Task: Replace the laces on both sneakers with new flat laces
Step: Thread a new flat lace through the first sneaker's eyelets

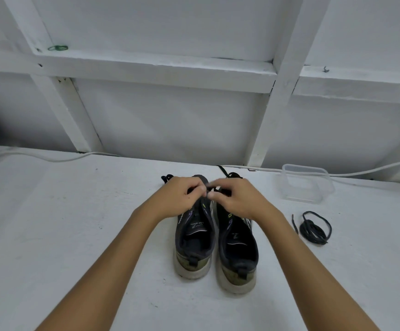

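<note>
Two dark sneakers stand side by side on the white table, heels toward me: the left sneaker [195,242] and the right sneaker [238,254]. Both hands meet over their front parts. My left hand [178,198] and my right hand [236,199] each pinch a black lace [212,188] between fingertips, above the left sneaker's eyelets. Black lace ends show beyond the toes at the left [166,178] and the right [227,174]. The sneakers' fronts are hidden under my hands.
A coiled black round lace [314,227] lies on the table right of the sneakers. Behind it stands a clear plastic container [306,183]. A white cable [51,158] runs along the table's back edge below the white framed wall.
</note>
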The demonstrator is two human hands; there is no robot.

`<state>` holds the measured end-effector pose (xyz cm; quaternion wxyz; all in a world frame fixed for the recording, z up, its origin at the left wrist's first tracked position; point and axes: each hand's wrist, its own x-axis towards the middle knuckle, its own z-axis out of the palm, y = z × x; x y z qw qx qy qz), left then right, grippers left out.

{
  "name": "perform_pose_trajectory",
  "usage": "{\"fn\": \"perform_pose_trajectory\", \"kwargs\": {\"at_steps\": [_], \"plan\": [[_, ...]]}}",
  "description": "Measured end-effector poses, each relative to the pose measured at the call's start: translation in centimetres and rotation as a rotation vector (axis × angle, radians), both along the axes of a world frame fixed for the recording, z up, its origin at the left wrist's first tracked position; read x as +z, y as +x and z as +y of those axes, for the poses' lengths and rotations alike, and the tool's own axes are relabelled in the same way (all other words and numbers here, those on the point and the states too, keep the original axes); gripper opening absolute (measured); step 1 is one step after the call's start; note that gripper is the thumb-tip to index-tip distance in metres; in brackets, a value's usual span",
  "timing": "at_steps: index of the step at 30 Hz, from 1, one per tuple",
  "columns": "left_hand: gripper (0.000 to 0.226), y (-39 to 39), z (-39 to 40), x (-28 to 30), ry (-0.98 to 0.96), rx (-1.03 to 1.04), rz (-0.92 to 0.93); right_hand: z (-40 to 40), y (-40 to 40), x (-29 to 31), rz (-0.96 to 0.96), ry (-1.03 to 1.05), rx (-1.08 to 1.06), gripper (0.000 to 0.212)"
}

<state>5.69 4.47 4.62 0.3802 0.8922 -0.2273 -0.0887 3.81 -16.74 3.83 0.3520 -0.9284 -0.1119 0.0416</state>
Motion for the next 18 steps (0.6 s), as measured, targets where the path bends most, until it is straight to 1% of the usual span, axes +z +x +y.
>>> {"fn": "perform_pose_trajectory", "kwargs": {"at_steps": [1,2,3,7,8,9,10,12,13,14,16,17,18], "plan": [[0.023,0.0,-0.1,0.0,-0.006,-0.004,-0.001,0.3,0.1,-0.2,-0.005,-0.013,0.004,0.011],[0.023,0.0,0.0,-0.1,-0.001,-0.004,0.003,0.4,0.2,-0.3,-0.015,-0.036,-0.010,0.023],[0.024,0.0,0.3,-0.2,0.011,-0.002,0.011,0.1,0.4,-0.4,-0.005,-0.062,-0.045,0.028],[0.026,0.3,2.9,-1.0,0.038,0.067,0.037,-2.8,1.0,-0.7,-0.017,-0.192,-0.342,0.032],[0.026,0.3,3.3,-1.2,0.043,0.083,0.036,-3.4,1.0,-0.8,-0.003,-0.226,-0.368,0.028],[0.026,0.2,3.6,-1.2,0.051,0.089,0.032,-3.6,0.9,-0.8,0.016,-0.237,-0.352,0.017],[0.026,0.2,3.5,-1.1,0.059,0.085,0.026,-3.4,0.7,-0.6,0.036,-0.216,-0.303,0.012],[0.025,0.0,2.8,-0.7,0.077,0.050,0.000,-2.2,0.3,-0.3,0.045,-0.108,-0.157,0.043],[0.024,-0.1,2.3,-0.5,0.085,0.027,-0.019,-1.3,0.2,-0.1,0.035,-0.075,-0.098,0.048],[0.023,-0.2,1.8,-0.2,0.084,0.007,-0.033,-0.4,0.1,0.1,0.020,-0.062,-0.037,0.044],[0.022,-0.3,1.1,0.2,0.065,-0.020,-0.045,1.0,0.1,0.1,-0.011,-0.072,0.038,0.017],[0.022,-0.3,1.0,0.4,0.075,-0.022,-0.054,1.3,0.0,0.3,-0.013,-0.073,0.044,0.010],[0.022,-0.3,1.1,0.4,0.109,-0.017,-0.065,1.2,0.0,0.6,-0.009,-0.081,0.027,0.015]]}}
